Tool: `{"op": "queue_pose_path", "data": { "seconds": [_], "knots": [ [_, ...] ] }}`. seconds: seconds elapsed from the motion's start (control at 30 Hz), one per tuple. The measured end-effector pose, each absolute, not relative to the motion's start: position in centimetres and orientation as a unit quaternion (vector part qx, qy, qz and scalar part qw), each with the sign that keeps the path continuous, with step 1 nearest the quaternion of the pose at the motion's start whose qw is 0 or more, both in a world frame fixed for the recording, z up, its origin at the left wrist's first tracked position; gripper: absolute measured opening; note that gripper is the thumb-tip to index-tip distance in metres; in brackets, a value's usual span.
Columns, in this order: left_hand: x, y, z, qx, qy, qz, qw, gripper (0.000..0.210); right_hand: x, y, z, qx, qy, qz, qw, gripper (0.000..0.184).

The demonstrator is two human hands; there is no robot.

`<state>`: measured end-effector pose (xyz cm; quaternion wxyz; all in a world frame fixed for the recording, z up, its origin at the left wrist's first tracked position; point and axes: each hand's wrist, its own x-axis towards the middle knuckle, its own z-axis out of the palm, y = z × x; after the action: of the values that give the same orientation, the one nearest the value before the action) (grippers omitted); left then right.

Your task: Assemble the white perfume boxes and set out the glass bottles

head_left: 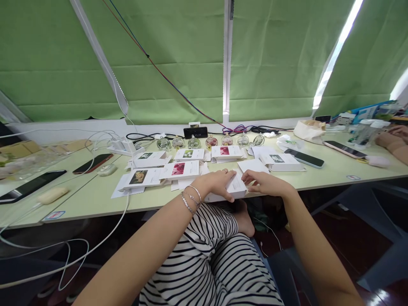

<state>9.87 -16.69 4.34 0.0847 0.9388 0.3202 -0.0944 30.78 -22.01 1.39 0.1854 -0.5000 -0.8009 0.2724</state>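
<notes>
Head view: left hand (218, 183), thumb and fingers parted, clasped a white box (237, 187); right hand (264, 182), half-curled, lay at its end, grip unclear.

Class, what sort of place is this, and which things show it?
Probably an indoor workroom: a long table bears white printed boxes and a row of round, see-through bottles, with green blinds behind.

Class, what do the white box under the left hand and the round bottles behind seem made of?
White box: probably matte printed card, with crisp folded edges. Round bottles: likely clear, glossy glass, see-through with bright rims, though plastic is possible.
</notes>
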Motion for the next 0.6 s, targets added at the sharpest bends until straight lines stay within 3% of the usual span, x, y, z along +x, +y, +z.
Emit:
{"op": "queue_pose_path", "data": {
  "seconds": [0.4,0.6],
  "knots": [
    [10.0,-17.0,4.6,0.939,0.318,-0.098,0.085,0.094,29.8,-21.6,1.0,-0.525,-0.775,0.248,0.249,0.018],
    [10.1,-17.3,4.6,0.941,0.32,-0.1,0.055,0.09,29.1,-21.6,0.7,-0.534,-0.764,0.248,0.264,0.03]
  ]
}}
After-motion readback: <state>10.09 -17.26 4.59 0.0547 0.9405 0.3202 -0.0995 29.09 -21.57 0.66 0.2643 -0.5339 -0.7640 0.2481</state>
